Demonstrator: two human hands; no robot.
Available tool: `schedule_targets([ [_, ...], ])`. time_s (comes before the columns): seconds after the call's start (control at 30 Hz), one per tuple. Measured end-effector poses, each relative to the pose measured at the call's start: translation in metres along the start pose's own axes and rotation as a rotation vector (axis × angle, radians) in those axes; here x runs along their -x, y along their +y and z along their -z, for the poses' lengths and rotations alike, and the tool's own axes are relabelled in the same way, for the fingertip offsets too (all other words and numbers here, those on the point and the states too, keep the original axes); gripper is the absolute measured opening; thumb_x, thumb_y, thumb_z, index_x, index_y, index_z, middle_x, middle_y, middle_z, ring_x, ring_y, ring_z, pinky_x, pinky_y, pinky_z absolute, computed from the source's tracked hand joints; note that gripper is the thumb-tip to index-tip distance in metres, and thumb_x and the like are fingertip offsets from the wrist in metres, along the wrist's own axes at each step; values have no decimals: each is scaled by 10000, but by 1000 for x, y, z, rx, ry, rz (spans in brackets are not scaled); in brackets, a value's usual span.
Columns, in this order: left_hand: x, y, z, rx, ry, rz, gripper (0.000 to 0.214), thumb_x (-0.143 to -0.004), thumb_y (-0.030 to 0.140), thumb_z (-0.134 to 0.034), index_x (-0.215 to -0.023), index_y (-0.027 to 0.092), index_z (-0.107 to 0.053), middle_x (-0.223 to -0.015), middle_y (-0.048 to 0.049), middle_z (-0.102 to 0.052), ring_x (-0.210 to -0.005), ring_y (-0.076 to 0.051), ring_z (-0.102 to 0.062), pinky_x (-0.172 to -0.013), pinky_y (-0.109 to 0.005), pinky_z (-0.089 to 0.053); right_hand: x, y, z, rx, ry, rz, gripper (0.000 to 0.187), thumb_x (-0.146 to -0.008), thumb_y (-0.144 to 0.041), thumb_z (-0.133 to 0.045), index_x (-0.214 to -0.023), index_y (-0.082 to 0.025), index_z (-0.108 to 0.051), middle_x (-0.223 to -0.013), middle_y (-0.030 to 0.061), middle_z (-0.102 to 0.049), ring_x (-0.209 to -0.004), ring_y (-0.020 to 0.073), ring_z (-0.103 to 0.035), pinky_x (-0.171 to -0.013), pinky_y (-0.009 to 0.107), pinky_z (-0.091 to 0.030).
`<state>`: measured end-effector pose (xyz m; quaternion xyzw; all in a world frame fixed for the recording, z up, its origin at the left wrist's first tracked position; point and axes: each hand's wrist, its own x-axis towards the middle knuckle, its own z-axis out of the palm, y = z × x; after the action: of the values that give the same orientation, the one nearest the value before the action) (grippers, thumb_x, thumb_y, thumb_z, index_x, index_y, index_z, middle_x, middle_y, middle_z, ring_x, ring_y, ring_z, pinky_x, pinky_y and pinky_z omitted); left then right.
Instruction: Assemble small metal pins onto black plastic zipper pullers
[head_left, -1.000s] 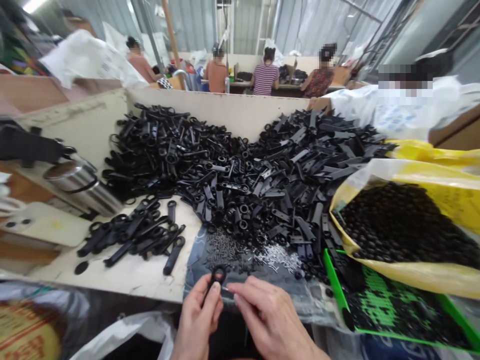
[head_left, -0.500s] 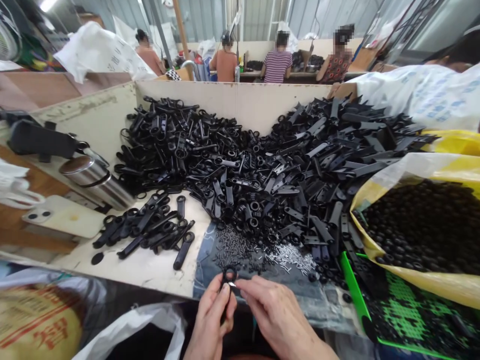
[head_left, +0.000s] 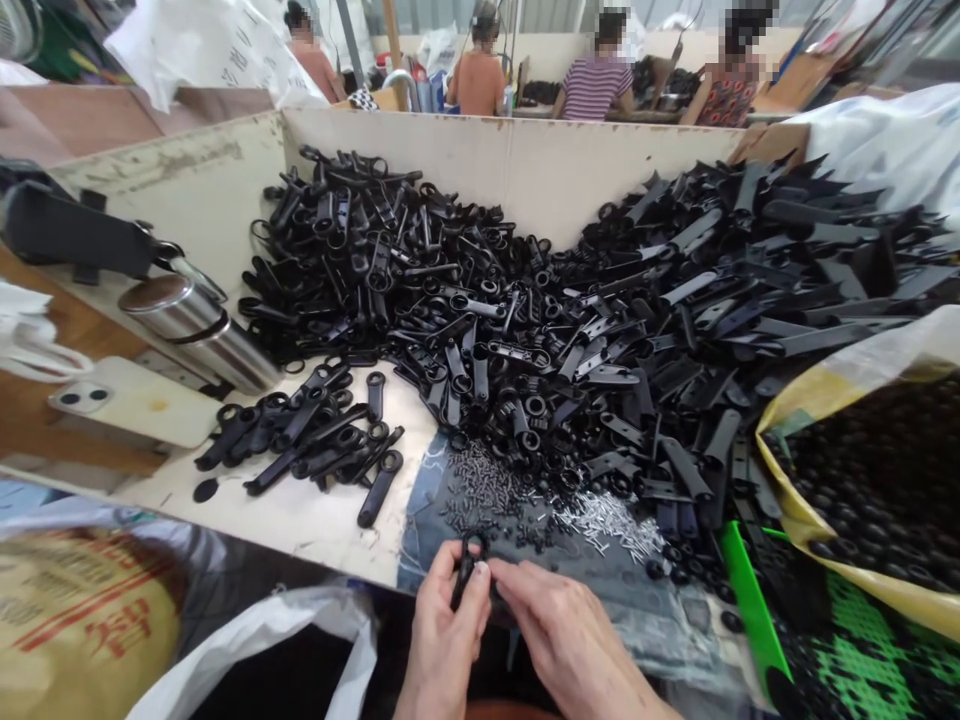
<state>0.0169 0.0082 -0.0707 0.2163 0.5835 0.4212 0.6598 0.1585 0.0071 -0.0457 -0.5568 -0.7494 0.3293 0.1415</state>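
Your left hand is low and close to you, and its fingers are pinching a small black plastic piece with a ring at its top. Your right hand is right beside it, and its fingers are pressed together at the tip against that same piece. It looks like you are putting something tiny into the piece, maybe a pin, but it is too small to tell. So the step in hand seems to be fitting one piece together, held up just above the near edge of the bench. The next move would call for steady fingers and a gentle push, so the little part goes in straight. Just past your hands lies a blue cloth with a heap of small dark bits and a heap of shiny little pins on it. To the left of that is a small bunch of black pieces, set apart from the rest. Near them sit a white phone and a metal cup. To the right is a yellow bag full of small dark round things, and a green basket. Further back is the big pile of black pieces. Far behind the wall of the bench, other people sit working.
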Motion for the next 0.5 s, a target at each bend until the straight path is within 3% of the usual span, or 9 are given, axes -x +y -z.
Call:
schedule_targets([
  [0.1, -4, -5, 2, 3, 6, 14, 560, -654, 625, -864, -953, 206, -643, -671, 69, -482, -490, -38, -282, -404, -154, -141, -1, -1, 0, -27, -30, -14, 322, -1025, -116, -425, -1120, -231, -711, -920, 45, -766, -788, 193, -748, -676, 240, -514],
  [0.23, -3, 0, 2, -24, 9, 11, 521, -667, 612, -853, -933, 216, -642, -670, 74, -487, -479, -39, -296, -409, -169, -156, -3, -2, 1, -10, -44, -36, 330, -1016, -111, -426, -1107, -223, -723, -934, 60, -779, -800, 209, -752, -694, 260, -534],
  [0.37, 2, 13, 7, 9, -77, 106, 548, -707, 591, -810, -1067, 221, -625, -644, 71, -503, -514, -64, -353, -447, -163, -162, 1, 9, 3, -186, 106, -30, 313, -1044, -265, -458, -1179, -239, -739, -1055, 80, -789, -945, 235, -745, -832, 319, -566],
  [0.5, 1, 21, 15, 146, -162, 205, 623, -752, 622, -700, -1171, 169, -613, -602, 46, -552, -489, -77, -315, -466, -198, -208, 9, 23, 16, -479, 147, -166, 427, -1027, -499, -472, -1180, -229, -765, -805, 44, -754, -690, 211, -688, -643, 304, -559],
])
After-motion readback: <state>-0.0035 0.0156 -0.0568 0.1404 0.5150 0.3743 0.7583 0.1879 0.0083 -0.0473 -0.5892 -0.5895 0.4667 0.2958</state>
